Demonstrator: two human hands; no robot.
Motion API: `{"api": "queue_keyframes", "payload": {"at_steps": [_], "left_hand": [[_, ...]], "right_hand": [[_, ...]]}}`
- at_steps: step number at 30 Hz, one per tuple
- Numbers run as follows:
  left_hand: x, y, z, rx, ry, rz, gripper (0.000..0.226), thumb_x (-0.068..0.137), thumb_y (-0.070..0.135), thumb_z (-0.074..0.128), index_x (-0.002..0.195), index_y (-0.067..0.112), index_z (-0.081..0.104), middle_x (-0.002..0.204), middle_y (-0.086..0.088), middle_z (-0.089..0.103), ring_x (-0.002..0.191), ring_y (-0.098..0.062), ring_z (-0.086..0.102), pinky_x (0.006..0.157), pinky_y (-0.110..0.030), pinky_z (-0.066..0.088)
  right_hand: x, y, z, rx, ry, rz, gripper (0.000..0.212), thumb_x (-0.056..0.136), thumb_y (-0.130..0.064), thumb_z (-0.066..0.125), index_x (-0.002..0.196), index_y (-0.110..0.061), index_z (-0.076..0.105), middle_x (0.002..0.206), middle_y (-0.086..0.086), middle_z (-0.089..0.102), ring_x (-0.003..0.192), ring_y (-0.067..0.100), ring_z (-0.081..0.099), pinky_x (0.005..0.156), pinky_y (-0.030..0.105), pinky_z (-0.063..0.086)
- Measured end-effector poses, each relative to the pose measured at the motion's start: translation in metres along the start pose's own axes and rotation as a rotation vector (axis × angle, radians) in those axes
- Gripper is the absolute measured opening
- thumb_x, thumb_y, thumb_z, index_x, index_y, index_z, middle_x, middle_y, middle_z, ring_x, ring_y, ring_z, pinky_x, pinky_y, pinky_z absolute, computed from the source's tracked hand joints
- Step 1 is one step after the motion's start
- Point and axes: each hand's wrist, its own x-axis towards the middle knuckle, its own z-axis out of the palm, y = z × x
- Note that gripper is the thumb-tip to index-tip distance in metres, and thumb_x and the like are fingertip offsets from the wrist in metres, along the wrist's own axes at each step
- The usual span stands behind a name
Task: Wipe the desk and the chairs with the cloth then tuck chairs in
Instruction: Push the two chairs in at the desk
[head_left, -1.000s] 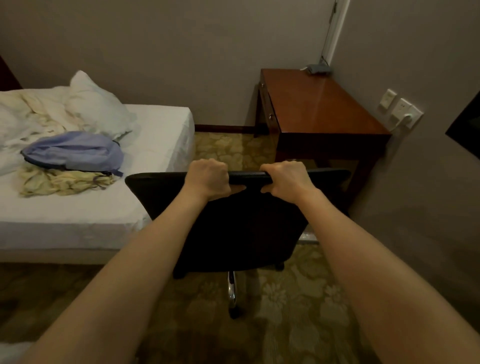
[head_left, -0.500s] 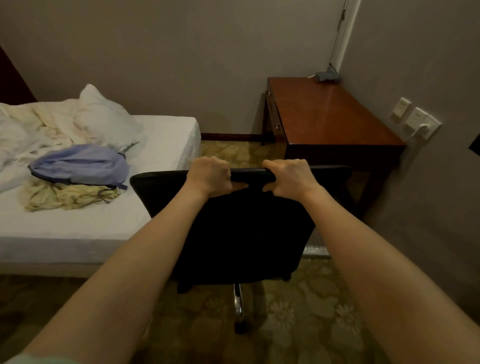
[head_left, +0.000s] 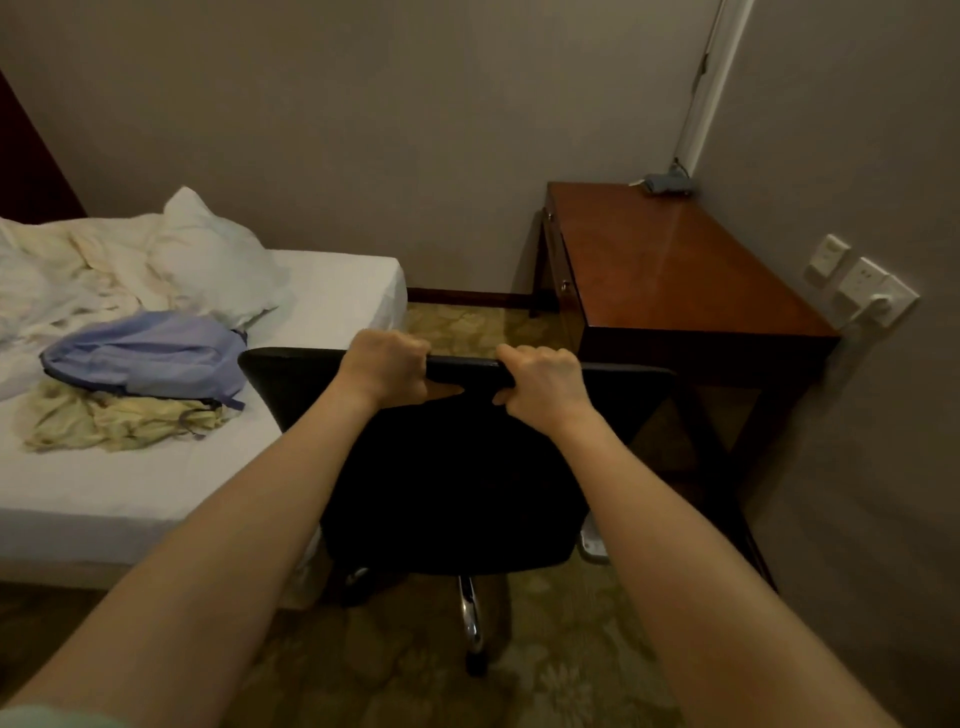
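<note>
Fingers (head_left: 410, 347) of the left hand (head_left: 383, 366) and right hand (head_left: 545, 387) curl tightly round the top edge of the black chair (head_left: 447, 478), which stands just near-left of the wooden desk (head_left: 675, 270), so wiping looks done and tucking in is left.

The chair (head_left: 447, 478) hides its seat; the desk's (head_left: 675, 270) grey object (head_left: 667, 184) is unidentifiable.
</note>
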Motion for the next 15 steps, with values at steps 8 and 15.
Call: {"api": "queue_keyframes", "payload": {"at_steps": [8,15], "left_hand": [[0.079,-0.041,0.023,-0.031,0.021,0.058,0.059,0.083,0.068,0.045,0.093,0.014,0.065,0.081,-0.002,0.064,0.073,-0.018,0.061,0.071,-0.028,0.05],[0.131,-0.09,0.037,0.01,0.047,0.095,0.059,0.082,0.069,0.045,0.09,0.013,0.065,0.083,-0.004,0.066,0.064,-0.013,0.05,0.061,-0.024,0.037]], "right_hand": [[0.083,0.023,0.029,-0.033,0.038,0.074,0.044,0.082,-0.031,0.066,0.121,-0.015,0.052,0.11,0.003,0.063,0.102,0.027,0.059,0.083,0.036,0.039],[0.149,0.024,0.046,-0.058,0.046,0.096,0.045,0.084,-0.033,0.064,0.123,-0.017,0.051,0.111,0.003,0.063,0.102,0.026,0.059,0.083,0.035,0.039]]}}
